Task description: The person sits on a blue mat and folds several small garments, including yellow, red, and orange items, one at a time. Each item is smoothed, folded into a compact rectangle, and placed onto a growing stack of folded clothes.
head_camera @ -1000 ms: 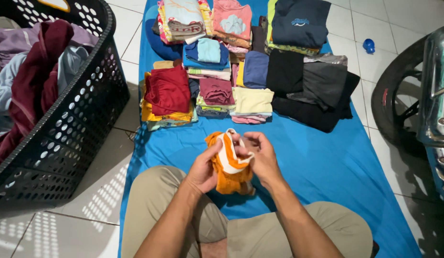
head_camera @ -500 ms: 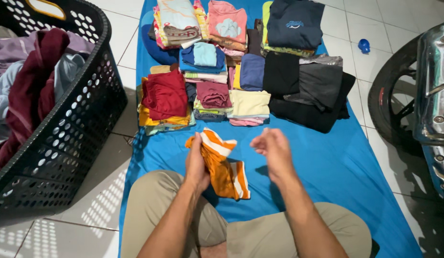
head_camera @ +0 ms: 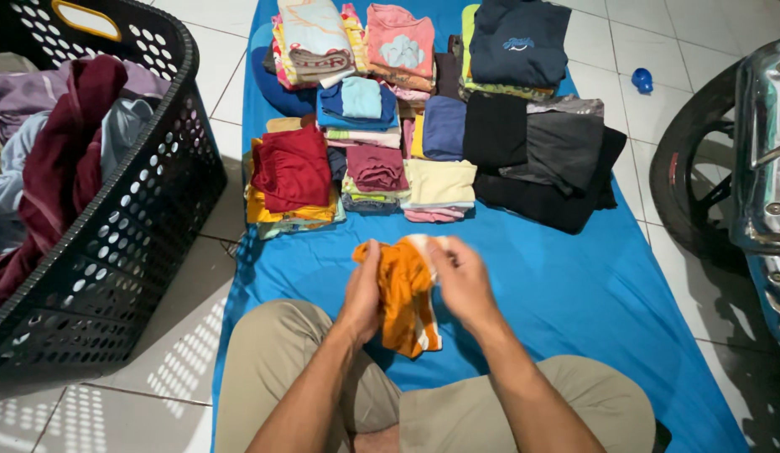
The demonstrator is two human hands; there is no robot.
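Head view: a small orange-and-white garment point(head_camera: 404, 294) is pinched between the left hand point(head_camera: 362, 289) and right hand point(head_camera: 459, 281), both closed on it, above the blue sheet point(head_camera: 566, 294). Bunched cloth could be dropped, or folded crooked, beside the folded stacks point(head_camera: 407, 176) beyond.

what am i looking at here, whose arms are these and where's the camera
The camera sits on a person's head and looks down, so the two bare arms are the wearer's own. That person sits cross-legged on a blue sheet spread over a tiled floor. The left hand and right hand both grip a small orange garment with white trim. Beyond it lie stacks of folded clothes. To the left stands a black laundry basket full of unfolded clothes. At the right edge you see part of a motorcycle wheel.
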